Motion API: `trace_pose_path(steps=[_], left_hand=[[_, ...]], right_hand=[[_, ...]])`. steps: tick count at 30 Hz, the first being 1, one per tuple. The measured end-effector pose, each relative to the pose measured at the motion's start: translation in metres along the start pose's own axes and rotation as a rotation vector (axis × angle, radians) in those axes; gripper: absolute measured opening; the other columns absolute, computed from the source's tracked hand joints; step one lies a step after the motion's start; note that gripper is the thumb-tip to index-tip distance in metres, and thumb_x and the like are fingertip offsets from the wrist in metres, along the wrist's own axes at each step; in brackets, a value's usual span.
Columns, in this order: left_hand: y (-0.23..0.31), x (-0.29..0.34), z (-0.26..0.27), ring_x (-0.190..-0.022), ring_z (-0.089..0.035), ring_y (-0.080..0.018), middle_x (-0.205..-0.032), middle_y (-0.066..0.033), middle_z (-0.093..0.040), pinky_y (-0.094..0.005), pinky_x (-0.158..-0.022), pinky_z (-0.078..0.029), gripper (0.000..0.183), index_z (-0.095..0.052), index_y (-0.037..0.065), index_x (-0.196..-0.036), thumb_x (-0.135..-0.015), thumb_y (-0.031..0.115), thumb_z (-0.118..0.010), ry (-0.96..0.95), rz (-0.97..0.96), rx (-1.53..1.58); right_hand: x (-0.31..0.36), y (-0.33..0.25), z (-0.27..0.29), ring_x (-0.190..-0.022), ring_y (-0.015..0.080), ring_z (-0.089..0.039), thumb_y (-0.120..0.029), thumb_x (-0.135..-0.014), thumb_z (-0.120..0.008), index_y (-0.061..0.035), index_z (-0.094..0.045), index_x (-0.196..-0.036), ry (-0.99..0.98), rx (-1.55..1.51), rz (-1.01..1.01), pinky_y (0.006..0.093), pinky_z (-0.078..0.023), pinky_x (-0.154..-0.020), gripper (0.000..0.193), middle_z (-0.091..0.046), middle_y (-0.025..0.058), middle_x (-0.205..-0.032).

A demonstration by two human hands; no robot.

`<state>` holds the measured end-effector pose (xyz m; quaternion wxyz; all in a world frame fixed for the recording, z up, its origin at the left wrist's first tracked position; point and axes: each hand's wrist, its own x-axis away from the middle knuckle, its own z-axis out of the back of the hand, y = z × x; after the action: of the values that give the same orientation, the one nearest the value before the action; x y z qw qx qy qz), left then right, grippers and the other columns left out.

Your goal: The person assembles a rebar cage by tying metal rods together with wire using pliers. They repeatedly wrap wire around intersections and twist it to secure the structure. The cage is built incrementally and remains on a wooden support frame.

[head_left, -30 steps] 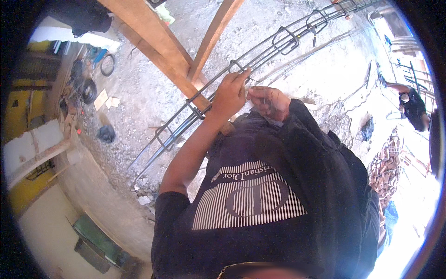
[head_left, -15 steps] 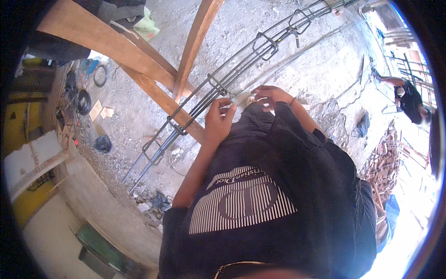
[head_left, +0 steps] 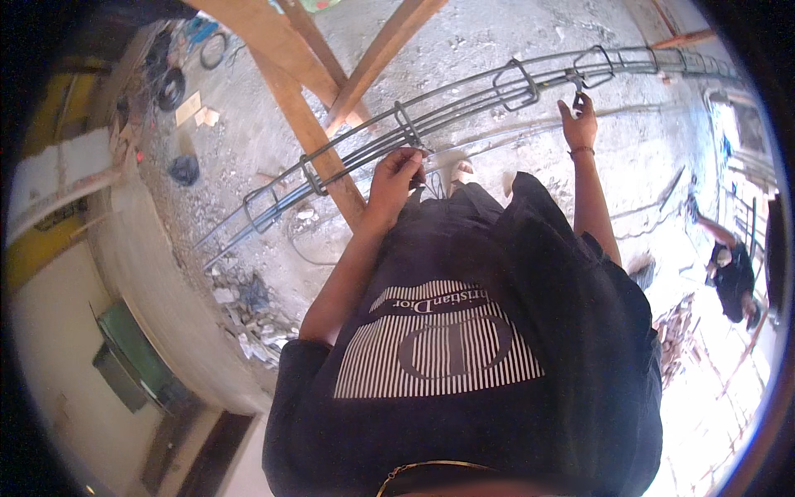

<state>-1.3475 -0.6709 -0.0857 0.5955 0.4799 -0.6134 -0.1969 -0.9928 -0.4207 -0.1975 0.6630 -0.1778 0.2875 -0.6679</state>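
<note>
A long cage of steel reinforcing bars (head_left: pixel 460 118) with bent stirrups runs slantwise across the view. My left hand (head_left: pixel 397 178) is closed in a pinch beside the cage's near side, by one stirrup. Whatever lies between its fingertips is too small to make out. Farther right, my right hand (head_left: pixel 580 128) reaches up to the cage. Its thumb and fingers close around a small dark-handled hand tool (head_left: pixel 577 97), like pincers, at the bars beside another stirrup.
Crossed wooden beams (head_left: pixel 294 120) stand under and behind the cage at left. Rubble (head_left: pixel 248 311) and a dark plastic bag (head_left: pixel 184 170) lie on the rough floor. A person in dark clothes (head_left: pixel 730 277) is at the far right. A low wall (head_left: pixel 174 290) runs along the left.
My right hand has moved away from my left, out to the right, onto the tool hanging at the cage. My left hand stays near the bars. The view has turned.
</note>
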Motion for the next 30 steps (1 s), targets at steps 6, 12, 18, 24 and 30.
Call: trace_pose_path(steps=[6,12,18,24,30], left_hand=[[-0.004,0.0,-0.007,-0.067,-0.052,-0.0078,-0.076,0.001,-0.058,-0.0243,-0.063,-0.042,0.021,-0.067,0.001,-0.103,-0.101,0.021,-0.058,0.074,-0.062,0.016],[-0.011,-0.002,-0.005,-0.076,-0.054,-0.01,-0.081,0.0011,-0.059,-0.0268,-0.072,-0.046,0.025,-0.068,0.004,-0.105,-0.099,0.028,-0.061,0.045,-0.043,0.002],[-0.028,-0.018,0.001,-0.085,-0.063,-0.0213,-0.093,-0.0097,-0.066,-0.0365,-0.082,-0.051,0.031,-0.069,0.003,-0.108,-0.097,0.031,-0.06,-0.001,-0.118,-0.193],[-0.037,-0.026,-0.006,-0.071,-0.064,-0.0199,-0.081,-0.0097,-0.068,-0.0378,-0.067,-0.052,0.029,-0.067,0.0,-0.095,-0.094,0.029,-0.063,0.031,-0.272,-0.099],[-0.042,-0.02,-0.014,-0.076,-0.067,-0.0208,-0.083,-0.0109,-0.069,-0.0371,-0.07,-0.052,0.028,-0.066,0.001,-0.099,-0.095,0.028,-0.062,0.029,-0.264,-0.093]], right_hand=[[0.002,-0.022,0.021,-0.086,0.0315,-0.066,-0.033,-0.097,-0.064,-0.0045,-0.067,-0.101,0.072,-0.196,0.025,0.0422,-0.054,-0.07,0.028,-0.067,0.0159,-0.097],[0.023,-0.126,0.105,-0.134,0.0331,-0.042,-0.031,-0.103,-0.047,-0.0004,-0.047,-0.134,0.236,-1.073,0.13,0.0594,-0.042,-0.106,0.043,-0.045,0.0184,-0.142],[0.045,-0.216,0.19,-0.137,0.0337,-0.04,-0.033,-0.103,-0.042,0.0037,-0.042,-0.141,0.365,-0.849,0.459,0.0552,-0.035,-0.111,0.053,-0.042,0.0178,-0.149],[0.042,-0.247,0.202,-0.143,0.0362,-0.028,-0.039,-0.099,-0.044,0.0001,-0.04,-0.142,0.196,-1.021,0.421,0.0629,-0.024,-0.114,0.058,-0.039,0.0148,-0.151],[0.047,-0.255,0.206,-0.148,0.0387,-0.017,-0.045,-0.095,-0.047,-0.0034,-0.038,-0.143,0.081,-1.124,0.356,0.0705,-0.012,-0.116,0.064,-0.035,0.0118,-0.152]])
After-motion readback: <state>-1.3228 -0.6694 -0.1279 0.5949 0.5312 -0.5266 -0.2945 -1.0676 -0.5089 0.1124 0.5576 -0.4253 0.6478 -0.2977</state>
